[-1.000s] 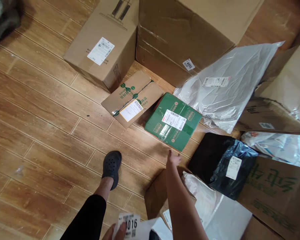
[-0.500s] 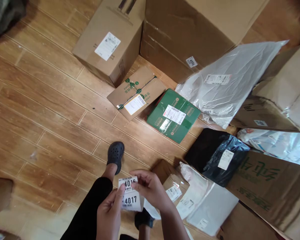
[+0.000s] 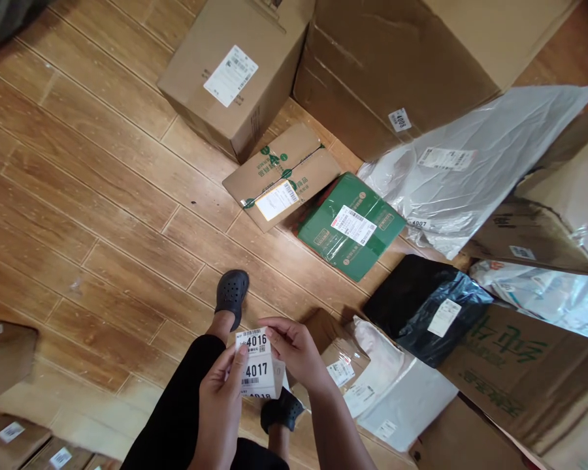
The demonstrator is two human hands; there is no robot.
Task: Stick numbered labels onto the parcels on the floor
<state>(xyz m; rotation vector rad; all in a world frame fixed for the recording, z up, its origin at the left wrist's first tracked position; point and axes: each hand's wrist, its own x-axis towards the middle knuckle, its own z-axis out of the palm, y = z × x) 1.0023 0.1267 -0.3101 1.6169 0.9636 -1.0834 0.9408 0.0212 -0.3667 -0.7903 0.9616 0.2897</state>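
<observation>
Numbered label strip (image 3: 258, 365) clasped in left hand (image 3: 220, 398), right hand (image 3: 294, 349) pinching its top sticker, green box (image 3: 350, 225) on wooden floor (image 3: 102, 215) well apart.

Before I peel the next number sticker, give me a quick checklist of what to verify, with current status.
1. Sticker strip gripped in left hand: ok.
2. Right hand fingertips pinching the top sticker, 4016: ok.
3. Top sticker already lifted from its backing: cannot tell.
4. Green box within view, shipping label facing up: ok.
5. Green box already carrying a number sticker: cannot tell; none visible on top.
6. Neighbours numbered: large carton shows 4008, grey bag shows 4007: ok.
</observation>
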